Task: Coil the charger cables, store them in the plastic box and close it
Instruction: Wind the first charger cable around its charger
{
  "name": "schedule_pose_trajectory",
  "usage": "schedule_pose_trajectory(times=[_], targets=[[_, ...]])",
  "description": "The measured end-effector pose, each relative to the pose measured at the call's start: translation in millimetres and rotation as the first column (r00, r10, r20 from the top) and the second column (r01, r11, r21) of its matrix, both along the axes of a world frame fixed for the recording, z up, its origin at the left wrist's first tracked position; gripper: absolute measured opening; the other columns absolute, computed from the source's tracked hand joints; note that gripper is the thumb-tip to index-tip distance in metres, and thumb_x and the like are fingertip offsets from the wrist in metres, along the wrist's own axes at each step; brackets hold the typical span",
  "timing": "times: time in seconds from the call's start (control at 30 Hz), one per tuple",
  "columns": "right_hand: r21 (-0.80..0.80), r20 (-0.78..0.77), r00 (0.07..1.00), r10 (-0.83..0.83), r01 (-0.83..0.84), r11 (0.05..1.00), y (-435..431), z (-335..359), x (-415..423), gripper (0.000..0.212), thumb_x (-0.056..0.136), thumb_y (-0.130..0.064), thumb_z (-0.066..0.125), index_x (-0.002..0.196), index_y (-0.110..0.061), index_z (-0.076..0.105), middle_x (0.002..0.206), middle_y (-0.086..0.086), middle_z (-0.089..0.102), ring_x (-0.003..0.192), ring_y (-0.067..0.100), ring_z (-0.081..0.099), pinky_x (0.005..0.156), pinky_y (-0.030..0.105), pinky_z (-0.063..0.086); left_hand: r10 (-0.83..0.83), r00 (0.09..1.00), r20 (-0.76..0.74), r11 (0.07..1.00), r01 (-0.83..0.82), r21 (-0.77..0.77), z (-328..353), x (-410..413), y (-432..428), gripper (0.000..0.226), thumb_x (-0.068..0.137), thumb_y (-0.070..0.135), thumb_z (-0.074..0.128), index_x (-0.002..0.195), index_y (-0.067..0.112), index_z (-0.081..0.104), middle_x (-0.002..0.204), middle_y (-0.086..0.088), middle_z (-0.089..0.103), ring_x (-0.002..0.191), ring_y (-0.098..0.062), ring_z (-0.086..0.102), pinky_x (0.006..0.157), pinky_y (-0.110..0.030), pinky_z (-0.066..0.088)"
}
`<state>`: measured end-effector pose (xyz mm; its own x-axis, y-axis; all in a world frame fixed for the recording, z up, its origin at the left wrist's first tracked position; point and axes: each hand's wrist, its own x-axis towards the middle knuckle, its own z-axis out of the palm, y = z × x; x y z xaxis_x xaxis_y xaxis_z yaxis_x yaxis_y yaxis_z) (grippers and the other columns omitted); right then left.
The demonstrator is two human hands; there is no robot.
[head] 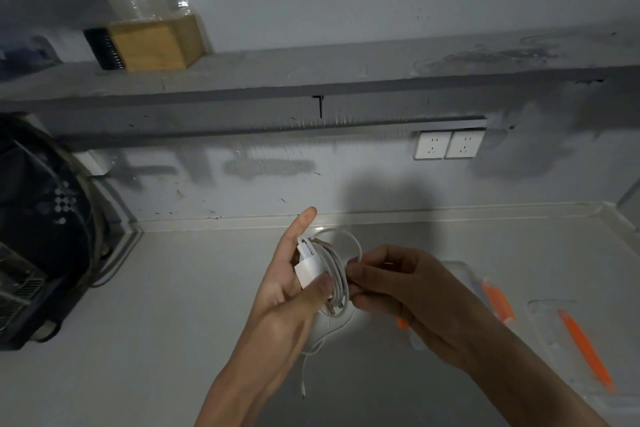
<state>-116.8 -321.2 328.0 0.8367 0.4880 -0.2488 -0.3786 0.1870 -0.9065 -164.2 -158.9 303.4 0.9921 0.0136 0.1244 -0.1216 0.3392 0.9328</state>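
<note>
Coiling a white charger cable (337,274) over the countertop (194,288).
Left hand (294,284) clamps the charger block and coil; right hand (391,284) pinches a loop.

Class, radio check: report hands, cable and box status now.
Left hand clamps white charger block with coiled white cable. Right hand pinches a loop. Cable tail dangles. Clear plastic box open; nothing blocking.

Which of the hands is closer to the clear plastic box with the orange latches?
Right. The right hand overlaps the plastic box at its left edge while pinching the cable. The left hand holds the charger farther left.
</note>
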Motion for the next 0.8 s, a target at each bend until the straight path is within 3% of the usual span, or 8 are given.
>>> schedule_pose_trajectory(times=[0.13, 0.2, 0.37, 0.53, 0.7, 0.8], targets=[[-0.172, 0.166, 0.984, 0.067, -0.038, 0.984, -1.6, 9.3, 3.0, 0.007, 0.080, -0.006, 0.069, 0.077, -0.011, 0.073, 0.075, 0.009, 0.074, 0.067, 0.014, 0.071, 0.054, 0.019, 0.052, 0.027, 1.000, 0.013, 0.994, -0.028, 0.104, 0.1, -0.9, -2.9, 0.075, 0.075, 0.012, 0.071, 0.140, 0.037, 0.044, 0.104, -0.001, 0.065, 0.104, -0.019, 0.066, 0.085, -0.024, 0.052], [-0.227, 0.224, 0.972, 0.074, -0.022, 0.974, -1.0, 9.4, 2.6, 0.008, 0.083, -0.003, 0.066, 0.081, -0.007, 0.073, 0.073, 0.008, 0.074, 0.066, 0.013, 0.070, 0.050, 0.018, 0.049, 0.044, 0.999, 0.012, 0.988, -0.046, 0.149, -1.0, -0.7, -2.8, 0.072, 0.078, 0.009, 0.068, 0.139, 0.039, 0.045, 0.111, -0.007, 0.063, 0.109, -0.020, 0.065, 0.087, -0.025, 0.051], [-0.271, 0.344, 0.938, 0.034, 0.065, 0.960, 6.9, 7.1, -6.3, 0.015, 0.087, 0.003, 0.060, 0.083, -0.004, 0.073, 0.068, 0.006, 0.072, 0.062, 0.010, 0.067, 0.048, 0.020, 0.050, 0.094, 0.995, 0.029, 0.974, -0.098, 0.203, -2.3, -0.7, -1.0, 0.073, 0.076, 0.001, 0.063, 0.135, 0.041, 0.049, 0.107, -0.004, 0.060, 0.096, -0.011, 0.065, 0.085, -0.028, 0.053], [-0.371, 0.488, 0.873, -0.008, 0.215, 0.903, 22.0, 0.9, -18.5, 0.013, 0.088, -0.024, 0.064, 0.081, -0.019, 0.074, 0.071, -0.002, 0.074, 0.062, 0.014, 0.071, 0.059, 0.034, 0.060, 0.174, 0.983, 0.054, 0.971, -0.181, 0.158, 2.1, 2.5, 0.4, 0.067, 0.082, 0.007, 0.070, 0.137, 0.038, 0.047, 0.092, 0.011, 0.067, 0.082, -0.007, 0.066, 0.075, -0.016, 0.052], [-0.162, 0.473, 0.864, -0.175, 0.280, 0.946, 39.9, 2.0, -16.2, 0.017, 0.090, -0.016, 0.062, 0.084, -0.024, 0.077, 0.075, -0.005, 0.077, 0.071, 0.009, 0.073, 0.063, 0.021, 0.057, 0.200, 0.975, 0.102, 0.966, -0.213, 0.148, 12.7, 8.8, 8.0, 0.061, 0.087, 0.018, 0.061, 0.140, 0.041, 0.043, 0.108, 0.001, 0.057, 0.092, -0.010, 0.062, 0.080, -0.021, 0.050], [-0.124, 0.486, 0.850, -0.202, 0.296, 0.947, 44.6, 2.8, -12.1, 0.016, 0.088, -0.017, 0.064, 0.085, -0.024, 0.078, 0.079, -0.001, 0.077, 0.075, 0.013, 0.074, 0.068, 0.026, 0.059, 0.185, 0.982, 0.039, 0.982, -0.186, 0.035, 19.0, 10.9, 12.0, 0.054, 0.084, 0.021, 0.055, 0.136, 0.035, 0.051, 0.106, -0.002, 0.061, 0.098, -0.013, 0.062, 0.084, -0.024, 0.050]])
